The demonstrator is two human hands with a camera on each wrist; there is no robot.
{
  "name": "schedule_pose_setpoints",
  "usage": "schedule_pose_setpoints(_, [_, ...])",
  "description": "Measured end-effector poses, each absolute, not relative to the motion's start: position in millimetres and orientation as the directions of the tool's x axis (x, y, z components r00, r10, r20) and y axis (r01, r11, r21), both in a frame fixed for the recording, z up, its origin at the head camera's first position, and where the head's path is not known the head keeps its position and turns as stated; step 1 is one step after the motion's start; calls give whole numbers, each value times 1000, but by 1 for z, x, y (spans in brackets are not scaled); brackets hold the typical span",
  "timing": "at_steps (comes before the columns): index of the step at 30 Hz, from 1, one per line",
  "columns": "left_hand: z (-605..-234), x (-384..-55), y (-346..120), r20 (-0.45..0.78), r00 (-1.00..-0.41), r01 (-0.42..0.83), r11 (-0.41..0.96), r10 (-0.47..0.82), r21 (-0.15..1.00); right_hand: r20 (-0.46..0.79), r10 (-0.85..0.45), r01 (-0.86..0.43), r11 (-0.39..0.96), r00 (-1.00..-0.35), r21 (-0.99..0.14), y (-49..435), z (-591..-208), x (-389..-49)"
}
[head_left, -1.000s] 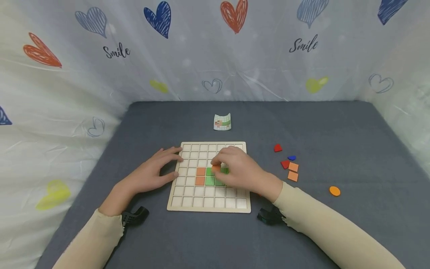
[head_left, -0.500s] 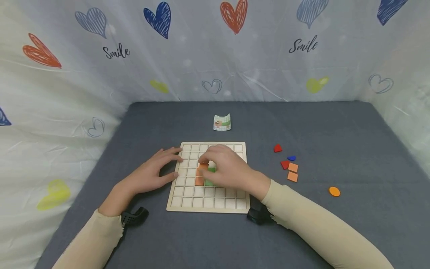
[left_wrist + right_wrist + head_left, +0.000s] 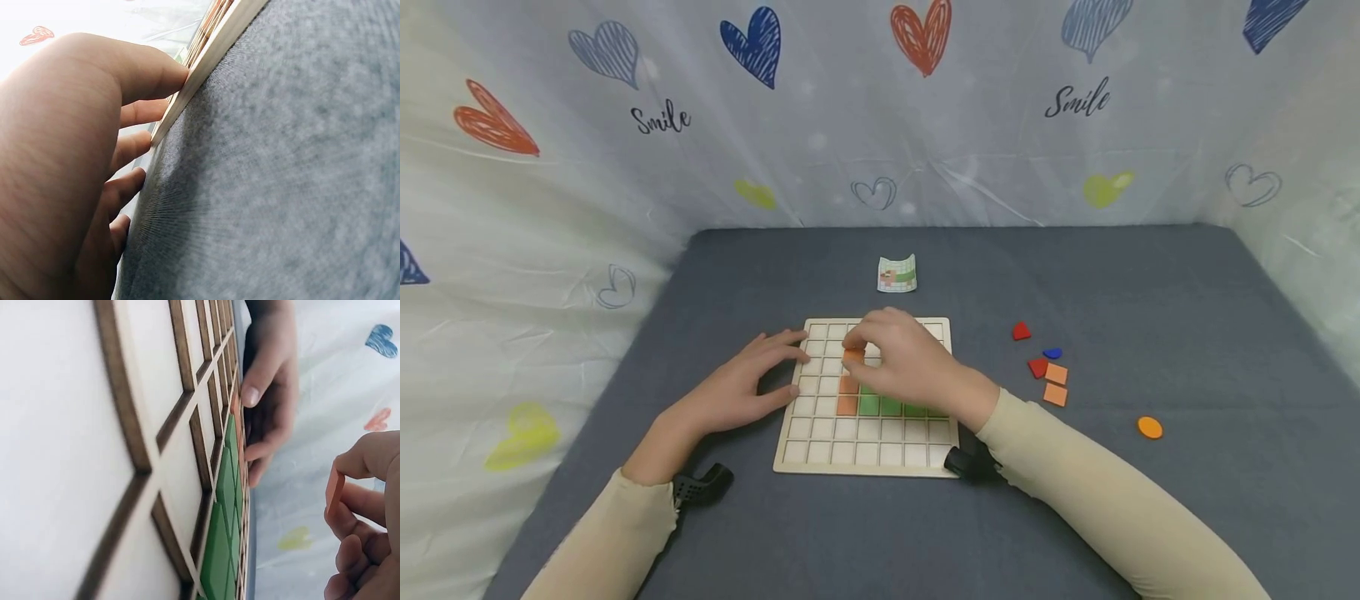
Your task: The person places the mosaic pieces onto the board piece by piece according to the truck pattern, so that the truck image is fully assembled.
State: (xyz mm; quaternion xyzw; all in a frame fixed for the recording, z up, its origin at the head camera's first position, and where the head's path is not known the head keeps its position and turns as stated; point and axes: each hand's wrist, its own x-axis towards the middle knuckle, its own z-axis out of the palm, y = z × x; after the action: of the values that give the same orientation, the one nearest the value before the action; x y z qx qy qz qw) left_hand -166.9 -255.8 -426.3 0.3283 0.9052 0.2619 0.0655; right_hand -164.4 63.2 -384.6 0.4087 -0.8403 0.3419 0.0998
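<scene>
A wooden grid board (image 3: 865, 452) lies on the table with shallow square cells. Two orange square tiles (image 3: 847, 405) sit stacked in one column, with green square tiles (image 3: 891, 407) in the cells to their right. Above the board, my right hand (image 3: 910, 354) pinches another orange square tile (image 3: 334, 487) between thumb and fingertips. That tile overlaps the cell just beyond the orange pair in the head view. My left hand (image 3: 737, 383) has its fingers spread, the fingertips and thumb resting against the board's left edge. Part of the green rows is hidden under the right hand.
Right of the board lie two red pieces (image 3: 1021, 331), a blue half-round piece (image 3: 1052, 353), two loose orange squares (image 3: 1056, 394) and an orange disc (image 3: 1150, 427). A small printed card (image 3: 897, 274) stands behind the board on the grey tabletop (image 3: 737, 542).
My right hand has moved left across the board with the orange tile, from over the green tiles to the orange column, then slightly farther back. The left hand has stayed put.
</scene>
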Motion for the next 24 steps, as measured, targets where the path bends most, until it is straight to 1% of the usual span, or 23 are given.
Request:
schedule_pose_setpoints(5, [-426, -167, -257, 52, -779, 556, 649, 625, 518, 405, -635, -742, 455, -658, -493, 58, -389, -174])
schedule_pose_setpoints(13, [-427, -167, -256, 59, -775, 561, 642, 629, 523, 293, -655, -683, 481, -697, -549, 58, -398, -182])
schedule_pose_setpoints(16, [-428, -167, -255, 61, -774, 563, 641, 630, 522, 263, -672, -680, 487, -692, -548, 59, -402, -182])
schedule_pose_setpoints(24, [-427, -169, -256, 54, -775, 561, 646, 629, 518, 267, -704, -722, 488, -658, -490, 58, -411, -184])
